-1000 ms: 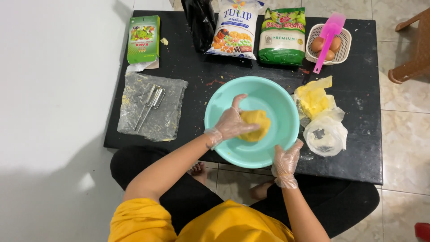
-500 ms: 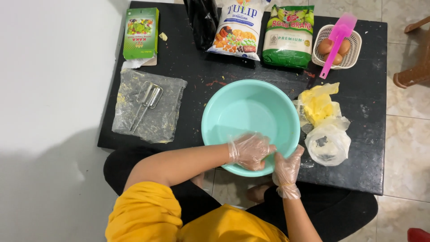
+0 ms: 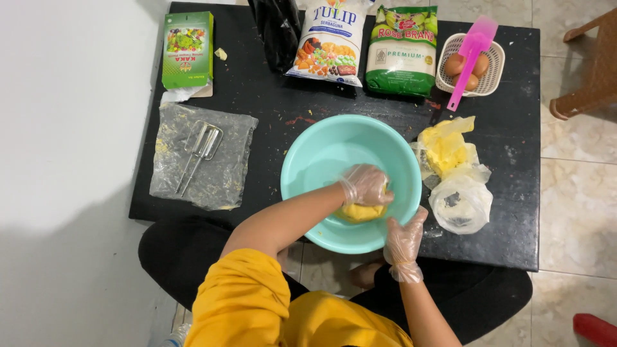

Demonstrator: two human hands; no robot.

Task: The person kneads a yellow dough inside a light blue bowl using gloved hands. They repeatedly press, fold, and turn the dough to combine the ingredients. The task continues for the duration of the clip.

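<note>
Far left of the mint-green bowl (image 3: 321, 154), a green carton (image 3: 187, 49) lies at the table's back corner, and nearer the front a clear plastic sheet (image 3: 218, 177) carries two metal mixer beaters (image 3: 199, 153). Behind the bowl are a dark bag (image 3: 277, 32), a white flour bag (image 3: 329, 40) and a green bag (image 3: 402, 51). Inside the bowl, on its near right side, sits the yellow dough (image 3: 360, 212); the left hand (image 3: 365, 184), in a thin clear glove, is curled down over it, fingers pressed together on top. Right hand (image 3: 405, 239), gloved too, is flat and open against the bowl's near right rim, not clamped on anything. Just right of the bowl there's crumpled plastic wrap with yellow butter (image 3: 443, 148) and a scrunched clear bag (image 3: 461, 204). Back right of the bowl, a white basket (image 3: 493, 72) holds brown eggs (image 3: 455, 64) with a pink spatula (image 3: 472, 54) across it.
</note>
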